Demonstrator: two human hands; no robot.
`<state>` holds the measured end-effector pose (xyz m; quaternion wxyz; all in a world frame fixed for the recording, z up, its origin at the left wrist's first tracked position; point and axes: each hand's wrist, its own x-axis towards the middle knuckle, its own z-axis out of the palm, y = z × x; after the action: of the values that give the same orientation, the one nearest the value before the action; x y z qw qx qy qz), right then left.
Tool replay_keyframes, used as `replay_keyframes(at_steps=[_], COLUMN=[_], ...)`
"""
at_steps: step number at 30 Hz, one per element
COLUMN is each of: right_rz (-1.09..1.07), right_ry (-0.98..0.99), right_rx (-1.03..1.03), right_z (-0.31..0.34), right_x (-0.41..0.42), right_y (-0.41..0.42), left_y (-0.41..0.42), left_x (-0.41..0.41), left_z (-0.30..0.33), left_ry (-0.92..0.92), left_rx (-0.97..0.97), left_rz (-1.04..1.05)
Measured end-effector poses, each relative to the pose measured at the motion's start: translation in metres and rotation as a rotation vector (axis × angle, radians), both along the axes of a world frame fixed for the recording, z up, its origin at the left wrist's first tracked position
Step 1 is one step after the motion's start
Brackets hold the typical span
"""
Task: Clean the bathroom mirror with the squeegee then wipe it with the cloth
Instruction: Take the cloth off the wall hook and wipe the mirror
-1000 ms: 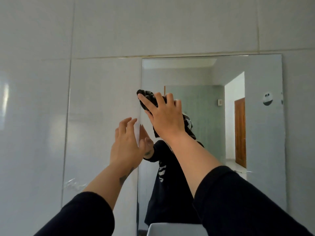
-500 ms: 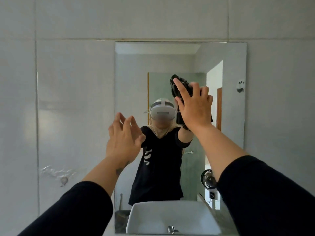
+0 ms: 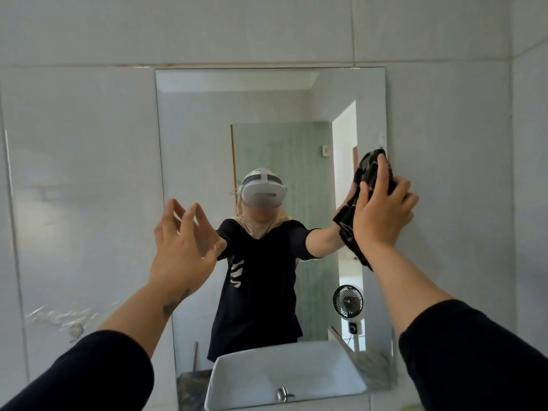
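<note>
Pressing one cloth point(image 3: 369, 176) — one mirror point(image 3: 201, 137), right hand point(image 3: 381, 215)

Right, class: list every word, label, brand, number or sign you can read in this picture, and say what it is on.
No text can be read anywhere.
White marks on the black shirt, seen in the mirror: reflected and blurred, unreadable.
Centre badge of the small fan, also a reflection: too small to read.
Dark cloth under the right hand: no label visible.
</note>
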<state>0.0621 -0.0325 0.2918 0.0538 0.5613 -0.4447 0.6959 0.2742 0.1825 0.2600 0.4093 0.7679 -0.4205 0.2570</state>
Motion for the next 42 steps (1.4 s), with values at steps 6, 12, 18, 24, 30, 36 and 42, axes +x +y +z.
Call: replay_keyframes(at_steps=[6,12,18,24,30,36,42], right_rz=[0.0,0.035,0.056,0.079,0.088,0.072,0.084], right_ry=[-0.001,0.155,0.379,0.645,0.909,0.953,0.822], right_rx=[-0.016,-0.149,-0.301,-0.409,-0.558,-0.544,-0.388], right_z=[-0.014,-0.008,-0.007,-0.027,-0.06,-0.082,-0.089], right_x=[0.035,0.084,0.137,0.175,0.171,0.136,0.096], right_y=[0.026,0.065,0.106,0.138,0.133,0.109,0.084], left_y=[0.003,0.01,0.026,0.045,0.053,0.047,0.029], left_x=[0.0,0.007,0.02,0.035,0.041,0.021,-0.006], left_z=[-0.001,0.003,0.003,-0.013,-0.038,-0.057,-0.076], left_ry=[-0.007,-0.027,-0.071,-0.103,-0.063,-0.077,-0.207], left_rx=[-0.007,-0.064,-0.177,-0.099,0.023,0.087,0.195], left_rz=[-0.012,-0.086,-0.204,-0.089,0.004,-0.014,-0.061])
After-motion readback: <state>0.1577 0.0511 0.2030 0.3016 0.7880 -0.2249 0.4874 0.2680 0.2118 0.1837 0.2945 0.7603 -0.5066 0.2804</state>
